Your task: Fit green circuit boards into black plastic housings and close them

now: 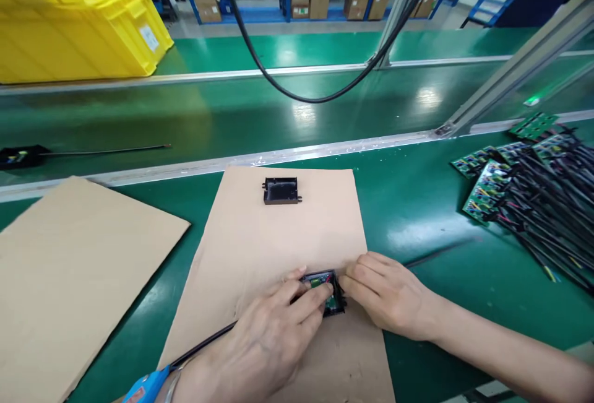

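Note:
A small black plastic case (335,312) with a green circuit board (320,281) in it lies on a cardboard sheet (288,236). My left hand (283,322) is closed over the left part of the case, with a fingertip on the board. At the right end of the case, my right hand (385,291) has its fingers pinched together around a black cable (431,255), which trails off to the right. Another black cord (204,344) runs under my left hand towards a blue object (147,385) by the wrist. Farther up the cardboard sits a second black case (281,191), open side up.
Several circuit boards with cables (487,192) are heaped at the right. Another cardboard piece (83,279) lies left. Beyond a metal rail is a green conveyor belt (260,112) carrying a black unit (21,156). Yellow bins (93,38) and a hanging black cable (306,100) are beyond.

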Available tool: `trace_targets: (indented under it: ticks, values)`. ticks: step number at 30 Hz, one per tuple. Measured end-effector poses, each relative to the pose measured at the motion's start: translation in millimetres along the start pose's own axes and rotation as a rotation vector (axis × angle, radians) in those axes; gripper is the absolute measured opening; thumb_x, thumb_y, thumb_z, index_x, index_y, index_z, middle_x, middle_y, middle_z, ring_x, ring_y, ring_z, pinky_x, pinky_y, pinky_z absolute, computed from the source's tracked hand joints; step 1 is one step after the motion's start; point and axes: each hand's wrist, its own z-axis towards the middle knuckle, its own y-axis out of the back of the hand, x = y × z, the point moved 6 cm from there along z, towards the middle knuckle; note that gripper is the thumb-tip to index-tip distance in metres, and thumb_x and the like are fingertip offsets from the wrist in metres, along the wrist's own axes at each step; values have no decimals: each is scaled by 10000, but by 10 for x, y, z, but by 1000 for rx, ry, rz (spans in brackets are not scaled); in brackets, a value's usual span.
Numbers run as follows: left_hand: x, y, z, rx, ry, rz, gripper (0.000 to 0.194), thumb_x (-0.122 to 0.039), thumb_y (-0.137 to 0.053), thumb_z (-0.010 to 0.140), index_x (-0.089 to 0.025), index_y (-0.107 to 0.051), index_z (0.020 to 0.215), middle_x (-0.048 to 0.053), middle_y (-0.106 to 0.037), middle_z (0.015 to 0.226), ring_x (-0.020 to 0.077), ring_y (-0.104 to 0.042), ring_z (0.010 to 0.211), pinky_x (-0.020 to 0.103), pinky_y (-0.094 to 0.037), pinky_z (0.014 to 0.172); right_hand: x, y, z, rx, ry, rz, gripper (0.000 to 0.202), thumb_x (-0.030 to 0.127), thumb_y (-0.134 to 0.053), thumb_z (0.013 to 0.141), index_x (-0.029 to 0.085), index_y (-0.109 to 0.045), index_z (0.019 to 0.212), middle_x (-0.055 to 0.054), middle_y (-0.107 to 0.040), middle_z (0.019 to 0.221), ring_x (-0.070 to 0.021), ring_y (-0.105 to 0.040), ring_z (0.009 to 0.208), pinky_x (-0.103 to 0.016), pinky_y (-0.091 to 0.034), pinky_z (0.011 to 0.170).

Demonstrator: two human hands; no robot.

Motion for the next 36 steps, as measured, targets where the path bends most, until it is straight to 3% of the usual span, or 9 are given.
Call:
trace_targets:
  ticks: [4, 9, 13, 20, 24, 32, 36]
  values:
    - [6, -33, -10, 25, 22, 44, 439, -34, -451, 778, -131, -593, 1183, 43, -590, 1272, 194, -561, 951, 403, -391, 1104, 54, 10, -6, -25, 86, -53, 276, 69, -360, 940, 76, -624, 1021, -91, -618, 826, -193, -490, 739, -334, -372, 643]
    - [-10, -1, 44, -58, -25, 71, 404, -79, -496, 753, -120, -616, 1136, 53, -570, 1346, 205, -559, 969, 388, -419, 1071, 51, -19, 47, 60, 38, -42, 242, 93, -382, 932, 120, -621, 910, -60, -581, 764, -187, -464, 702, -333, -323, 588]
    - [-11, 38, 122, -80, 11, 29, 364, -108, -512, 729, -120, -637, 1070, 71, -646, 1237, 209, -589, 907, 407, -471, 1018, 71, -54, 46, 104, 21, -80, 198, 105, -420, 929, 133, -607, 868, -54, -580, 776, -184, -462, 709, -335, -290, 580]
    - [36, 201, 109, -163, 47, -140, 279, -78, -499, 823, -163, -603, 1068, 64, -675, 1121, 192, -625, 1022, 401, -468, 1053, 36, -93, -76, -84, -84, -57, 267, 87, -370, 935, 118, -632, 980, -70, -600, 808, -186, -458, 719, -341, -316, 631]
    - [68, 248, 37, -202, 143, -174, 334, -111, -523, 814, -121, -557, 1147, 123, -627, 1163, 239, -584, 1105, 456, -485, 1026, 5, -69, -74, -94, -160, 8, 184, 132, -454, 929, 133, -637, 942, -61, -597, 800, -179, -471, 735, -337, -326, 664]
    - [-58, 131, 27, -190, 72, -3, 533, -10, -446, 819, -41, -465, 1351, 163, -616, 1248, 252, -572, 1145, 399, -515, 966, -67, -12, -87, -68, -211, 121, 204, 129, -462, 898, 136, -639, 1001, -80, -611, 868, -195, -496, 805, -351, -346, 701]
    - [-99, 117, 16, -176, 112, 155, 483, -9, -386, 850, -4, -477, 1324, 187, -647, 1170, 241, -613, 1073, 363, -534, 905, -11, -39, -80, -78, -149, 36, 291, 63, -377, 911, 121, -647, 1000, -86, -610, 843, -195, -481, 762, -352, -349, 677]
